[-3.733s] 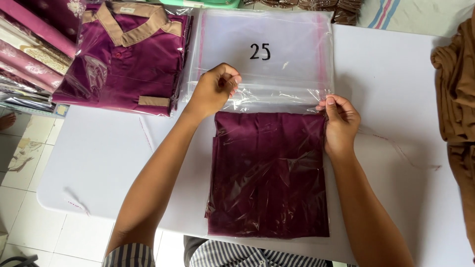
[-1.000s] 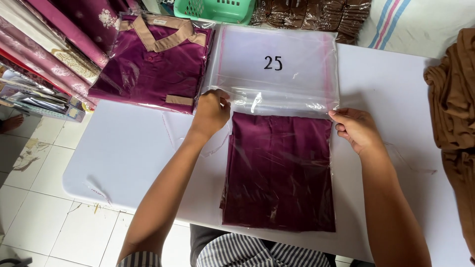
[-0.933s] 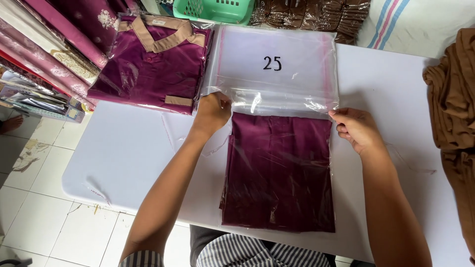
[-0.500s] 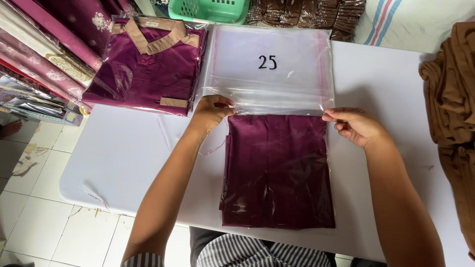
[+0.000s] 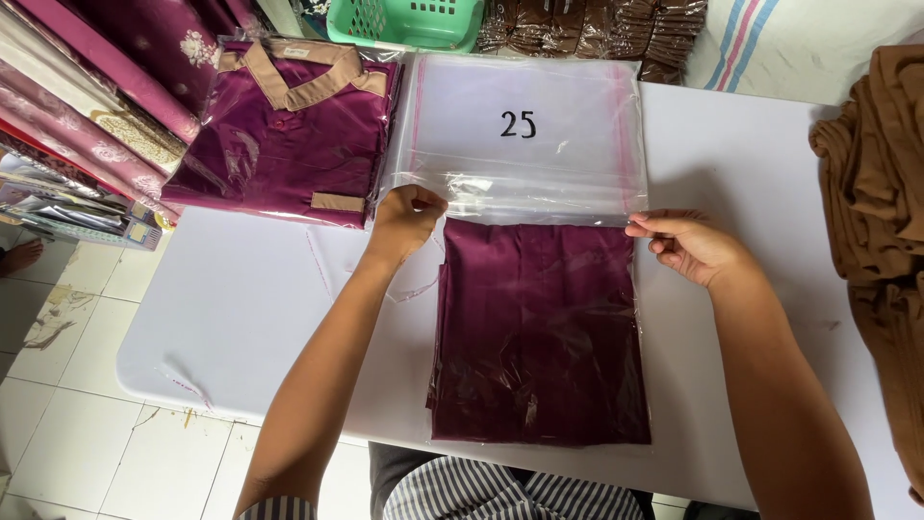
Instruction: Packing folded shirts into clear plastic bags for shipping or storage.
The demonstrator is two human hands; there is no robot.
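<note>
Garment [image 5: 544, 332]: maroon, folded, sheathed in clear bag [image 5: 539, 197].
Left hand [image 5: 406, 218]: bag mouth pinched at 9 o'clock.
Right hand [image 5: 688, 246]: bag mouth pinched at 3 o'clock.

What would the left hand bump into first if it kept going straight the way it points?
The left hand points up the table, away from the person. It would likely first meet the stack of clear plastic bags it already touches at the near edge, with the green basket farther behind.
</note>
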